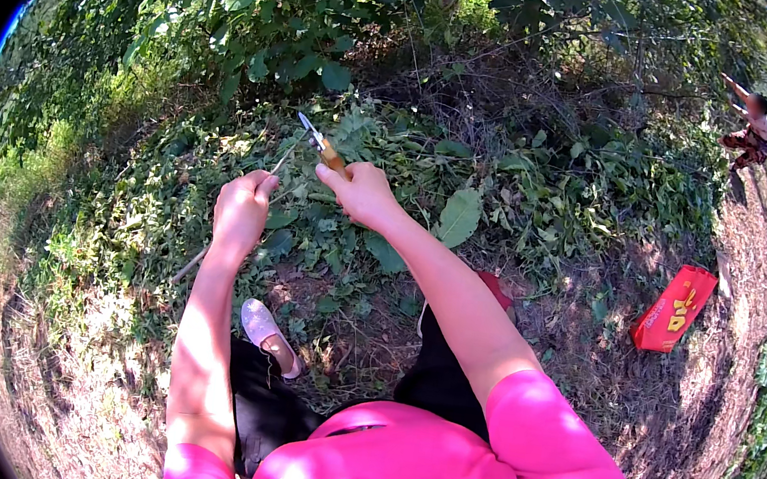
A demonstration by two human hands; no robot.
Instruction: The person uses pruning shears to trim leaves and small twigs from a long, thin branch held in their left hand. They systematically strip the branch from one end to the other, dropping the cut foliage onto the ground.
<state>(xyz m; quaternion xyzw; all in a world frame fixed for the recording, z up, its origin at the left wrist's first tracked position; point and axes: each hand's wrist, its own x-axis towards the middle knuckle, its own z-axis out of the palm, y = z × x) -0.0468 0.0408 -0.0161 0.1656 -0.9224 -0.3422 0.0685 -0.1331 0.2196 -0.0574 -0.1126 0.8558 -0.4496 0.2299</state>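
My left hand (243, 211) is closed around a thin, bare stick (190, 264). One end of the stick slants down past my wrist, and the other rises above my thumb towards the shears. In my right hand (364, 194) is a pair of pruning shears (328, 152) with orange-yellow handles. Their metal blades point up and to the left, close to the stick's upper end; whether they touch it I cannot tell. Cut leafy stems (328, 225) lie in a heap beneath both hands. My fingers hide much of the shears' handles.
Dense leafy shrubs (274, 18) stand beyond the heap. A red bag with yellow writing (673, 309) sits on the ground at right. Farther off at the right edge is another person (752, 134). My feet, one in a pale shoe (265, 325), are just below the heap.
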